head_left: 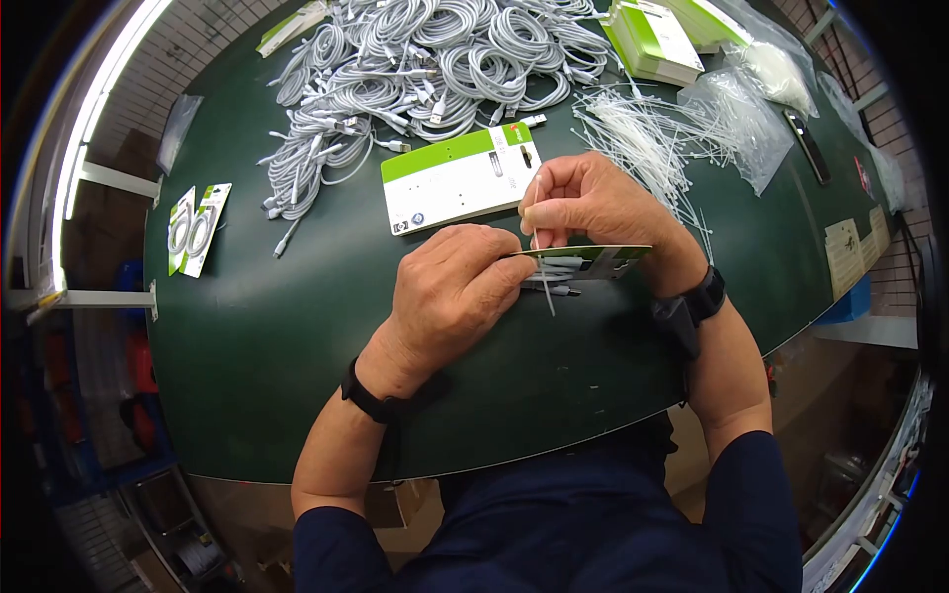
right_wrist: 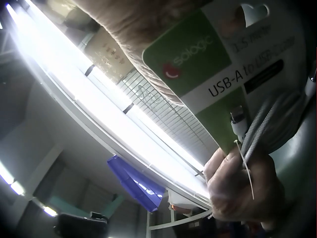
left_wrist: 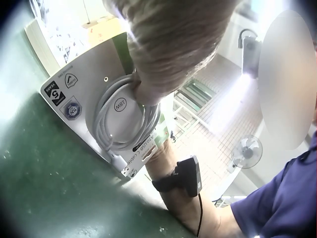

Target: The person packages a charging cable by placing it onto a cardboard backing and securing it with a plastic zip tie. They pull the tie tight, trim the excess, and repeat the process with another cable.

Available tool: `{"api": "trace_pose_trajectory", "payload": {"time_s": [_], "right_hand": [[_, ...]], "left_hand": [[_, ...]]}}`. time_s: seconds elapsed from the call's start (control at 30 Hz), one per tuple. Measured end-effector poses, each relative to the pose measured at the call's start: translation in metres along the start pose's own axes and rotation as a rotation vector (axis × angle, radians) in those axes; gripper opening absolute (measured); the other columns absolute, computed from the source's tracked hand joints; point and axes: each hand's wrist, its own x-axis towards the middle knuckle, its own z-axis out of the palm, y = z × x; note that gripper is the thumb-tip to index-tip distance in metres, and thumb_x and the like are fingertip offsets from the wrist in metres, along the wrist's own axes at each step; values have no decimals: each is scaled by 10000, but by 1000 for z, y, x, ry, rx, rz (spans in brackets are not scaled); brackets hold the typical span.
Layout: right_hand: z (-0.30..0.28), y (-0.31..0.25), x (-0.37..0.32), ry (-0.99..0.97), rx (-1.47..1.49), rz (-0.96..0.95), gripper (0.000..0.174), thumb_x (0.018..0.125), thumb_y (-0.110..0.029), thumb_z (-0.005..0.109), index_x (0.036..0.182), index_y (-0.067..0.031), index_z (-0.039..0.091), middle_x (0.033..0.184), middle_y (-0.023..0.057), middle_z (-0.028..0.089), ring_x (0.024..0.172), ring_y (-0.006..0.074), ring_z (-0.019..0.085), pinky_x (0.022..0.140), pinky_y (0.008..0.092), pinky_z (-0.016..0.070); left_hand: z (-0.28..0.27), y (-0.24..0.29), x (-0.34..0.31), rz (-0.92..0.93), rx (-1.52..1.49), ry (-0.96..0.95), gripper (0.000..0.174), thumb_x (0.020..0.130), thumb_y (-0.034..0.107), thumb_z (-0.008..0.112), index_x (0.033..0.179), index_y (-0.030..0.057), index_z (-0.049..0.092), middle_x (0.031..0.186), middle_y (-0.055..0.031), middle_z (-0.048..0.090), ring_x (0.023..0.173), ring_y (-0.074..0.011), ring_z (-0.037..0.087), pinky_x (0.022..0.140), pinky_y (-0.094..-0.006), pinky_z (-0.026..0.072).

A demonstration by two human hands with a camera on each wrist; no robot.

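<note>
My left hand [head_left: 450,292] grips a green-and-white cardboard backing card [head_left: 625,257] by its left end, above the table. A coiled grey-white USB cable [left_wrist: 101,116] lies against the card's printed face, the left thumb pressing on it in the left wrist view. A thin white cable tie [right_wrist: 249,178] passes through the card at the coil, its tail sticking out on the cable side. Behind the card, my right hand [head_left: 608,203] pinches the tie between thumb and fingertips. Just beyond the hands lies a stack of blank-backed cards [head_left: 445,183].
A large heap of coiled cables [head_left: 425,59] covers the table's far side. Loose cable ties [head_left: 633,138] spread at right beside a plastic bag [head_left: 746,124] and stacked cards [head_left: 657,44]. Two carded cables [head_left: 201,229] lie at left. The table edge [head_left: 583,445] curves near the body.
</note>
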Motion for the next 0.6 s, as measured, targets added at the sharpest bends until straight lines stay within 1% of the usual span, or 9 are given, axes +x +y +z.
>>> {"api": "trace_pose_trajectory", "payload": {"time_s": [0.1, 0.13, 0.2, 0.23, 0.33, 0.4, 0.47, 0.5, 0.6], "right_hand": [[-3, -4, -2, -57, -82, -65, 146, 923, -27, 750, 1041, 41, 696, 909, 99, 754, 785, 138, 722, 682, 262, 576], [-4, -1, 0, -89, -45, -83, 182, 935, -60, 742, 1068, 56, 697, 912, 105, 760, 785, 143, 722, 695, 268, 583], [-3, -2, -1, -64, -148, -140, 257, 990, -161, 700, 1124, 58, 718, 902, 108, 777, 766, 141, 728, 698, 275, 594], [-3, 3, 2, -64, -84, -160, 261, 993, -181, 698, 1107, 51, 733, 898, 110, 789, 756, 149, 742, 696, 277, 600], [5, 4, 0, -62, 95, -99, 211, 948, -133, 734, 1007, 64, 777, 875, 136, 796, 761, 174, 767, 694, 276, 607], [1, 16, 10, -147, 116, -163, 194, 903, -118, 781, 991, 54, 799, 875, 126, 797, 756, 154, 749, 682, 285, 593], [0, 15, 12, -133, -59, -191, 184, 872, -104, 810, 991, 37, 811, 870, 107, 796, 752, 136, 731, 670, 289, 577], [-1, 16, 11, -130, -144, -195, 183, 857, -96, 824, 990, 29, 818, 868, 98, 796, 750, 127, 722, 664, 291, 570], [-1, 16, 9, -162, -111, -209, 205, 820, -80, 850, 1001, 12, 824, 860, 76, 793, 750, 112, 704, 655, 296, 554]], "left_hand": [[-4, 3, 7, 9, 17, -31, 292, 661, -31, 821, 920, 55, 716, 914, -73, 717, 872, -308, 732, 788, -408, 607], [-5, 5, 8, 21, 48, -38, 248, 709, 1, 806, 931, 76, 727, 938, -52, 713, 869, -260, 728, 859, -392, 622], [-4, 8, 5, -10, 36, -48, 266, 675, -40, 810, 912, 50, 728, 953, -92, 723, 857, -294, 733, 782, -399, 612], [-5, 11, 6, -19, 56, -71, 259, 672, -50, 806, 903, 36, 725, 952, -113, 723, 844, -312, 731, 762, -402, 608], [-2, 8, 2, 2, 56, -79, 266, 681, -70, 767, 906, 33, 672, 979, -142, 710, 846, -352, 713, 721, -433, 574], [0, 11, 1, -46, 14, -85, 261, 682, -68, 722, 903, 40, 637, 943, -156, 697, 852, -373, 703, 727, -431, 563], [-3, 9, -2, -18, -5, -135, 295, 714, -95, 746, 955, 19, 618, 1051, -172, 684, 893, -380, 695, 758, -444, 564], [-2, 7, -3, -7, -18, -137, 289, 717, -97, 738, 953, 18, 617, 1055, -174, 685, 900, -382, 696, 763, -446, 564], [0, 2, -8, -4, -41, -135, 273, 724, -101, 716, 948, 15, 612, 1061, -182, 687, 914, -389, 696, 776, -451, 565]]}}
